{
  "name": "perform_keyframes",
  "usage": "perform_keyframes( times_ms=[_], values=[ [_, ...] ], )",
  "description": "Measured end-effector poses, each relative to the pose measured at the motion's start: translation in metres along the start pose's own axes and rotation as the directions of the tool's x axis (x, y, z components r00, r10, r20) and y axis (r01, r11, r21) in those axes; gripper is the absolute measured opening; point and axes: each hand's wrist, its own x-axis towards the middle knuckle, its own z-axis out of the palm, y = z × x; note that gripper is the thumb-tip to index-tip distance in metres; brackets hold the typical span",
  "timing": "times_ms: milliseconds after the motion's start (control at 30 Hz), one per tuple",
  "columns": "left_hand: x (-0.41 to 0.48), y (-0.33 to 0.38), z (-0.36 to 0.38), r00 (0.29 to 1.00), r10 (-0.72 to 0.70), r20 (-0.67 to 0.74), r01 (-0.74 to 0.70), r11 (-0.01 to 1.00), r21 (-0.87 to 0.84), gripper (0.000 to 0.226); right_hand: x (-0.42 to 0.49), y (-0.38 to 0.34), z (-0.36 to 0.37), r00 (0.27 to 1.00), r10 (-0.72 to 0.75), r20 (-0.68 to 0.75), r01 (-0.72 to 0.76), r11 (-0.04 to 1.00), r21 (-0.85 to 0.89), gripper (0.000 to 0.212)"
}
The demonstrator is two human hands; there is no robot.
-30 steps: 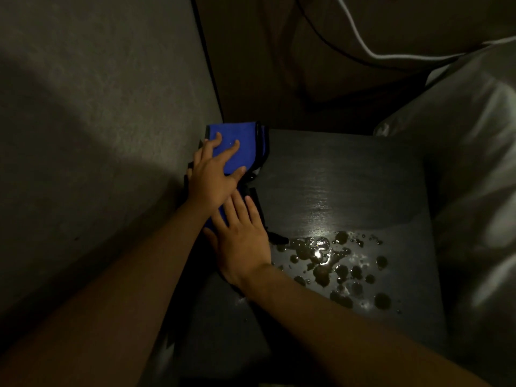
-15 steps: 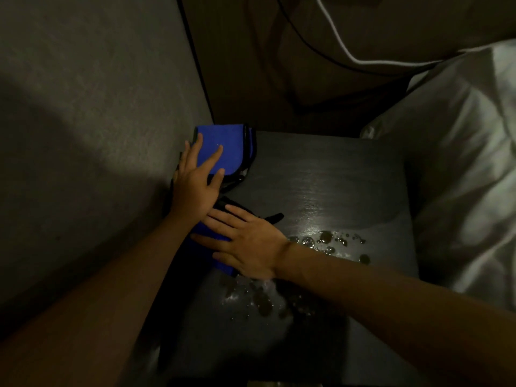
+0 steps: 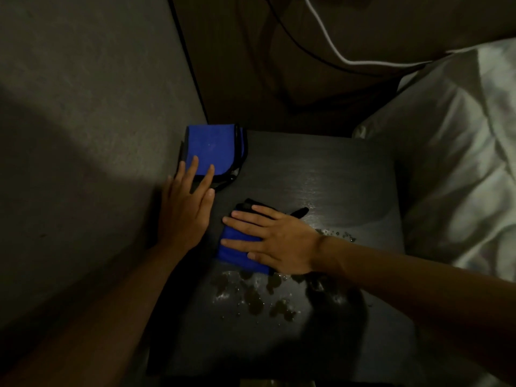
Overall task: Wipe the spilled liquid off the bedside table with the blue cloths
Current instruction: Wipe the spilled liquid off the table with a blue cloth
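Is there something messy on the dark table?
Yes. Spilled liquid sits in beads and puddles on the bedside table, just beside the blue cloth under the right hand. A few more drops lie past the wrist.

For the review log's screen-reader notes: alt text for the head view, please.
The right hand presses a blue cloth flat on a dark bedside table, beside spilled liquid. The left hand rests fingertips on folded blue cloths in the far corner.
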Motion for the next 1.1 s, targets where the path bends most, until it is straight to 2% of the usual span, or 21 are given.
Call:
perform_keyframes(
  times_ms=[200,467,633,867,1100],
  values=[
    [0.000,0.000,-0.001,1.000,-0.017,0.016,0.016,1.000,0.026,0.059,-0.019,0.012,0.004,1.000,0.020,-0.003,-0.020,1.000,-0.006,0.057],
    [0.004,0.003,-0.006,0.995,-0.066,0.077,0.069,0.997,-0.034,0.066,-0.056,0.036,0.010,0.997,0.047,0.064,-0.046,0.999,-0.011,0.059],
    [0.006,0.004,-0.007,0.989,-0.093,0.113,0.101,0.992,-0.069,0.056,-0.080,0.050,0.016,0.995,0.092,0.048,-0.091,0.995,-0.030,0.059],
    [0.008,0.006,-0.011,0.979,-0.135,0.156,0.154,0.981,-0.120,0.057,-0.099,0.059,0.020,0.988,0.150,0.033,-0.150,0.989,-0.010,0.056],
    [0.009,0.002,-0.011,0.983,-0.111,0.149,0.127,0.987,-0.099,0.064,-0.126,0.066,0.025,0.957,0.291,0.014,-0.292,0.956,0.034,0.055]
  ],
)
